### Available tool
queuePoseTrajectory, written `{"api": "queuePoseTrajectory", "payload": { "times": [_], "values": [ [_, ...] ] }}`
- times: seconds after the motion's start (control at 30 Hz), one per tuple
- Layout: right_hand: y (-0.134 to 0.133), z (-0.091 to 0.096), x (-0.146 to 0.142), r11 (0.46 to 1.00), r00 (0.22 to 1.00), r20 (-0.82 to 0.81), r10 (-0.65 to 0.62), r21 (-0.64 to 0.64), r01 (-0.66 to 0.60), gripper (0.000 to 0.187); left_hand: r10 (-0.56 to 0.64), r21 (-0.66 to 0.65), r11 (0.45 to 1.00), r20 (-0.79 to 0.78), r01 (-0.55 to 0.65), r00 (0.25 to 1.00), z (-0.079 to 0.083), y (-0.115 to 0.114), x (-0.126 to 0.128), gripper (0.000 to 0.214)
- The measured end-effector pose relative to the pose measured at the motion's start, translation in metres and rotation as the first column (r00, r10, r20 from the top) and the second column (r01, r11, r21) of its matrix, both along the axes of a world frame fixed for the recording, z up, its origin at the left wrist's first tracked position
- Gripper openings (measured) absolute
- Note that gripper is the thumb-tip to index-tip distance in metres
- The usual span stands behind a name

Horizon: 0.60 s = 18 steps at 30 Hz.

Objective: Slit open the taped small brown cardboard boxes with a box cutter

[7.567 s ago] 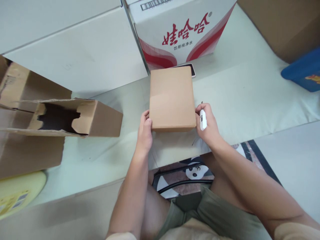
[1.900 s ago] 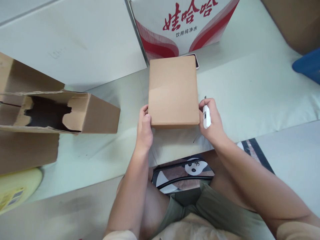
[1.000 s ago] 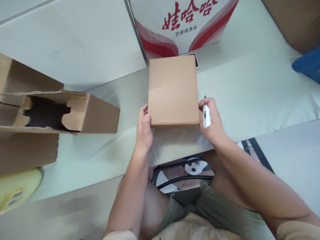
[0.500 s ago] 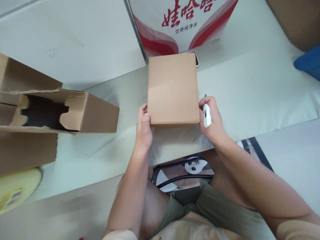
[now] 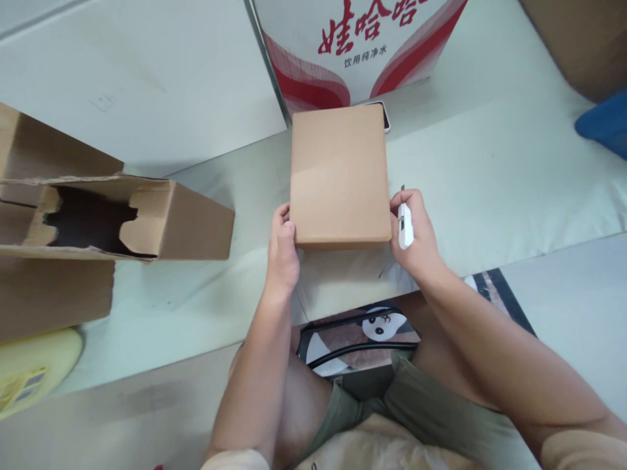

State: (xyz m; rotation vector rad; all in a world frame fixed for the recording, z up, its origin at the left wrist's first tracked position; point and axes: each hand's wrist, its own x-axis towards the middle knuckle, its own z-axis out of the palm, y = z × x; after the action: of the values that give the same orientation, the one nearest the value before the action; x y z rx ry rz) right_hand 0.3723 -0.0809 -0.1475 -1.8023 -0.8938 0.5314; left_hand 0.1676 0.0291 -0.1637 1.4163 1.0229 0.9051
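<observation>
A plain brown cardboard box (image 5: 337, 173) lies flat on the pale table (image 5: 490, 176) right in front of me. My left hand (image 5: 281, 251) grips its near left corner, thumb on top and fingers curled against the side. My right hand (image 5: 411, 232) rests against the box's near right edge and is closed on a small white utility knife (image 5: 404, 225), whose thin blade tip points away from me.
A white and red carton with printed characters (image 5: 362, 46) stands behind the box, with a phone (image 5: 385, 116) peeking out beneath it. An opened, torn cardboard box (image 5: 122, 219) lies at left. A blue object (image 5: 605, 124) sits at right, a yellow object (image 5: 34, 369) at lower left.
Hardly anything differs. Both hands keep the same hold on the box and the knife; only the view has shifted slightly.
</observation>
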Motion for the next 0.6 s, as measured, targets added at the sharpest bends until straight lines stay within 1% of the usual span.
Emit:
{"api": "queuePoseTrajectory", "payload": {
  "times": [0.17, 0.3, 0.4, 0.6],
  "values": [
    [0.0001, 0.0022, -0.0003, 1.000, 1.000, 0.004, 0.003, 0.002, -0.003, 0.025, 0.010, -0.012, 1.000, 0.006, -0.009, 1.000, 0.0009, 0.0003, 0.0004, 0.068],
    [0.0002, 0.0042, -0.0001, 1.000, 1.000, -0.011, 0.010, -0.018, -0.011, 0.024, -0.006, 0.004, 1.000, -0.009, 0.006, 1.000, 0.0007, 0.0005, 0.0000, 0.067],
    [0.0001, 0.0038, 0.0001, 1.000, 1.000, -0.005, 0.006, -0.020, -0.006, 0.024, -0.009, 0.017, 1.000, -0.008, 0.009, 1.000, -0.0001, 0.0005, -0.0001, 0.066],
    [0.0000, 0.0021, 0.0006, 1.000, 1.000, 0.013, 0.005, -0.001, -0.005, 0.024, -0.004, 0.002, 1.000, -0.018, 0.004, 1.000, 0.0004, 0.0001, 0.0004, 0.065]
  ]
}}
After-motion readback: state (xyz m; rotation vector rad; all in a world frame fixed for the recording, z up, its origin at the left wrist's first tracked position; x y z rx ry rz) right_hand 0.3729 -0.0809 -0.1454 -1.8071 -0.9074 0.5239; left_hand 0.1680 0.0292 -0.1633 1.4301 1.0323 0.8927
